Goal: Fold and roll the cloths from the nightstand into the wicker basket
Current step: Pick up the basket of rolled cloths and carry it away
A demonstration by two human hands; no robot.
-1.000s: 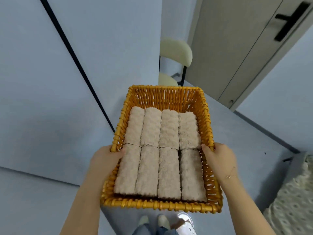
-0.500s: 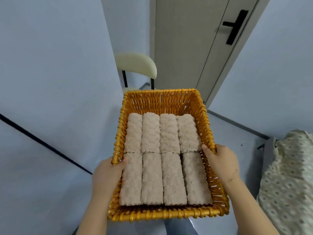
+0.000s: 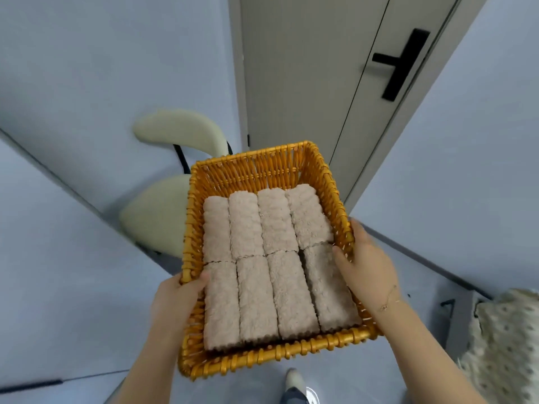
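Note:
I carry the orange wicker basket (image 3: 256, 167) in the air in front of me, tilted slightly. Inside lie several beige rolled cloths (image 3: 271, 269), packed side by side in two rows. My left hand (image 3: 175, 301) grips the basket's left rim, thumb over the edge. My right hand (image 3: 367, 263) grips the right rim, thumb inside against a roll. The nightstand is out of view.
A pale green chair (image 3: 157, 217) stands just beyond the basket on the left. A grey door (image 3: 306, 83) with a black handle (image 3: 399, 65) is ahead. A patterned bed cover (image 3: 504, 345) shows at the lower right. My foot (image 3: 294, 383) is on the floor below.
The view has swung to the right: the door and chair now sit more central and larger. The basket stays held in both hands and has tilted a little.

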